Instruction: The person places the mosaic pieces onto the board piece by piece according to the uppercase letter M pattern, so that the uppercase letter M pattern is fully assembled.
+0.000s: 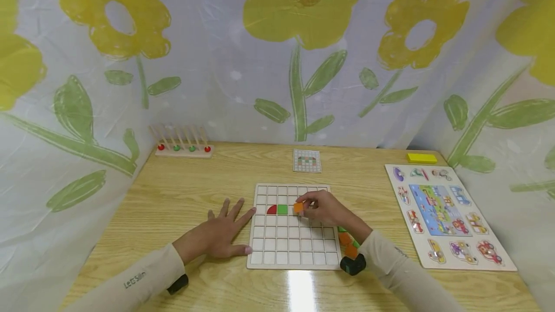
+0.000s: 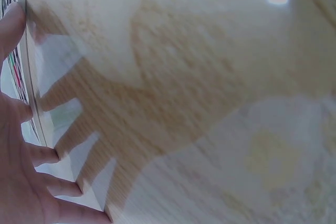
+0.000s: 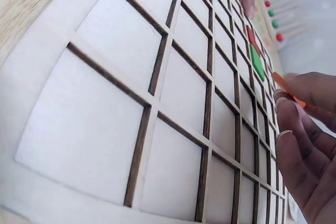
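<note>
A white wooden grid board [image 1: 270, 257] lies flat on the table, with a red quarter-round tile [image 1: 271, 210] and a green square tile [image 1: 282, 209] side by side in its cells. Over the cells right of the green tile, my right hand [image 1: 323, 208] pinches an orange square tile [image 1: 298, 207] between thumb and fingers. The right wrist view shows that orange tile [image 3: 289, 90] tilted close above the grid. My left hand [image 1: 218, 232] rests on the table with fingers spread, index fingertip and thumb at the board's left edge.
Orange and green tiles [image 1: 345, 240] lie by the board's right edge, partly under my right wrist. Behind the board is a small pattern card [image 1: 307, 161]. A picture puzzle board [image 1: 401, 177] and a yellow block [image 1: 421, 158] are at right, a peg stand with beads [image 1: 184, 152] at back left.
</note>
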The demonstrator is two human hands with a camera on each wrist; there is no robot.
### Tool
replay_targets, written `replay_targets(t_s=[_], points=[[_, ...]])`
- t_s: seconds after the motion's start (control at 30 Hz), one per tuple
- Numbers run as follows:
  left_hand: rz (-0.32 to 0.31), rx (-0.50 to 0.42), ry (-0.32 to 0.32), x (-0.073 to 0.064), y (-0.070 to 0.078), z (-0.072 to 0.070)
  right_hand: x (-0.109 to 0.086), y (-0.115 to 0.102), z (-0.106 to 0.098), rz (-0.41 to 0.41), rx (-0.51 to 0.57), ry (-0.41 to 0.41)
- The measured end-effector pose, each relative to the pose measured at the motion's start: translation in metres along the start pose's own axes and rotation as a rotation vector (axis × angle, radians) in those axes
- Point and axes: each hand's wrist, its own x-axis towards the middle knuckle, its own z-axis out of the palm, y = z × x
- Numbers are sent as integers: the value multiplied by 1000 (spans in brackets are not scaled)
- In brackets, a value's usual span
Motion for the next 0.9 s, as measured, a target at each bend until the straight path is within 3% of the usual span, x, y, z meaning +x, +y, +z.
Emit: replay_targets(t_s=[0.63, 0.9], points=[[-10, -1, -10, 1, 0, -1, 10, -1, 13, 11, -88, -3], [-9, 2, -14, 0, 2, -2, 16, -1, 16, 67, -147, 6]])
